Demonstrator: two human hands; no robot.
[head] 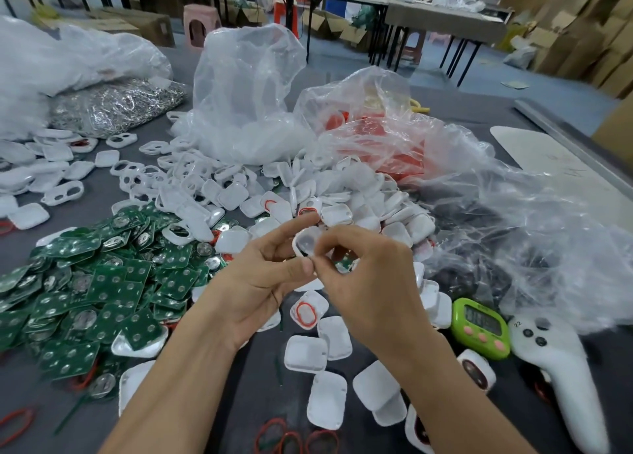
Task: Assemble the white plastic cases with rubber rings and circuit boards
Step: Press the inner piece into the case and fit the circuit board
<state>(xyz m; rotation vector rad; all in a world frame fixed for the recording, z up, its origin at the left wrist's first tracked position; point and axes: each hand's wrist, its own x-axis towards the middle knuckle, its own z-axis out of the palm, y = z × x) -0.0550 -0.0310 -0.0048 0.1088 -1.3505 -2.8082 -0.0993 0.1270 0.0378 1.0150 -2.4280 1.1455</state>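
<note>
Both of your hands are busy with one white case, lifted above the middle of the tabletop in front of the big heap of loose cases. Your left hand cradles it from the left, fingers and thumb curled round its edges. Your right hand pinches at its near rim with thumb and forefinger. Whether a rubber ring is caught in that pinch is too small to tell.

The likeliest trouble is the ring. If you press it down on one side only, I'd expect it to spring out of its groove or sit twisted, and the case would then not close cleanly. Your grip is light and only on the edges, so a hard push from the right could flip the case out of your left hand. It would drop among the near cases, where it would look like all the others. The circuit boards lie in a loose pile to the left. Reaching across for one with the case still unseated could knock the ring loose.

The case's hollow side faces up and toward you, tipped slightly left. Its long axis seems to run roughly near to far, though your fingers cover the near end, so I would not swear to it.
</note>
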